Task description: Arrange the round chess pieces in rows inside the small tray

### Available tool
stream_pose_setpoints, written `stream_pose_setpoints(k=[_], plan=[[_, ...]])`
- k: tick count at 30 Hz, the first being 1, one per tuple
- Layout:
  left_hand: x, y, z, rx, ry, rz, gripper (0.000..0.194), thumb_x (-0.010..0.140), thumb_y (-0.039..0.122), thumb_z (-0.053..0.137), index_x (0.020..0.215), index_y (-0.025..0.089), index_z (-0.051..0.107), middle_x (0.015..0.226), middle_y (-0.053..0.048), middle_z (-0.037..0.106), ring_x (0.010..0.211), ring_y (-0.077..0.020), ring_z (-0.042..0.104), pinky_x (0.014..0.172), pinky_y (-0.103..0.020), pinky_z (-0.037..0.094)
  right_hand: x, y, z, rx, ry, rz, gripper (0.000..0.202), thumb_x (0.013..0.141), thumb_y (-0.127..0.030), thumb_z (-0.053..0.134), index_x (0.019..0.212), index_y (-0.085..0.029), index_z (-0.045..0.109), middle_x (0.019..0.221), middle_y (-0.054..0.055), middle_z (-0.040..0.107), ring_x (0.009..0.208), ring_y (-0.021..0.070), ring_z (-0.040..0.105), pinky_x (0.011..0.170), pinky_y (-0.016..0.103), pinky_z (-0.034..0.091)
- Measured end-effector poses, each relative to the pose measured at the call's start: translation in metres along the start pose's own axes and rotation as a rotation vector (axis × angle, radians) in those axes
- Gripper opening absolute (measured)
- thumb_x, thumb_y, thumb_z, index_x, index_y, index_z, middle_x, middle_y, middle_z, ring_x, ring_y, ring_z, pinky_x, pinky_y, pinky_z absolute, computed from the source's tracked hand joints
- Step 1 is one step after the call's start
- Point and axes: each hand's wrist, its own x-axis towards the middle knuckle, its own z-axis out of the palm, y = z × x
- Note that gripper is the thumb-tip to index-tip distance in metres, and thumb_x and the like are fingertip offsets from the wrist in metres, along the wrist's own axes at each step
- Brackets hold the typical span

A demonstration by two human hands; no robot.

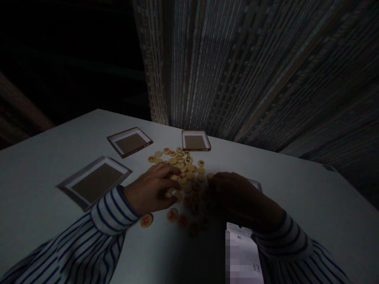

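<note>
A pile of round, pale Chinese chess pieces (180, 161) lies in the middle of the table, some showing red or dark characters and others blank side up. Over its left part is my left hand (156, 185), fingers apart and curved down among the pieces. My right hand (239, 195) is at the pile's right edge, deep in shadow, with its fingers drawn together. One pale piece (210, 176) shows at those fingertips; the grip itself is too dark to see fully. Nearer me lie red-marked pieces, including one (146, 220) below my left wrist.
On the white table (296, 189) stand a grey-edged shallow box (68, 184) at left and two brown-edged ones, one farther back (117, 151) and one behind the pile (196, 149). A lit phone (244, 252) lies beneath my right wrist. A striped curtain (201, 67) hangs behind.
</note>
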Motion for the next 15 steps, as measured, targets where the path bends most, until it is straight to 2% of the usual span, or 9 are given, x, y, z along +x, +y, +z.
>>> stream_pose_setpoints(k=[8, 15], plan=[[-0.0036, -0.0012, 0.0047, 0.007, 0.004, -0.021, 0.027, 0.071, 0.025, 0.066, 0.098, 0.024, 0.069, 0.127, -0.009, 0.048, 0.115, -0.0289, 0.042, 0.096, -0.046, 0.036, -0.0002, 0.0018, 0.0016, -0.013, -0.038, -0.036, 0.016, 0.089, -0.023, 0.046, 0.090, -0.016, 0.060, 0.091, 0.008, 0.062, 0.079, 0.0156, 0.057, 0.070, 0.027, 0.041], [-0.0037, -0.0022, 0.0070, 0.033, -0.001, -0.026, 0.026, 0.069, 0.025, 0.068, 0.095, 0.024, 0.070, 0.133, -0.009, 0.043, 0.120, -0.0310, 0.038, 0.099, -0.048, 0.033, -0.0004, 0.0026, 0.0055, -0.013, -0.023, -0.047, 0.021, 0.090, -0.021, 0.042, 0.085, -0.015, 0.061, 0.087, 0.008, 0.062, 0.074, 0.0149, 0.056, 0.069, 0.030, 0.041]])
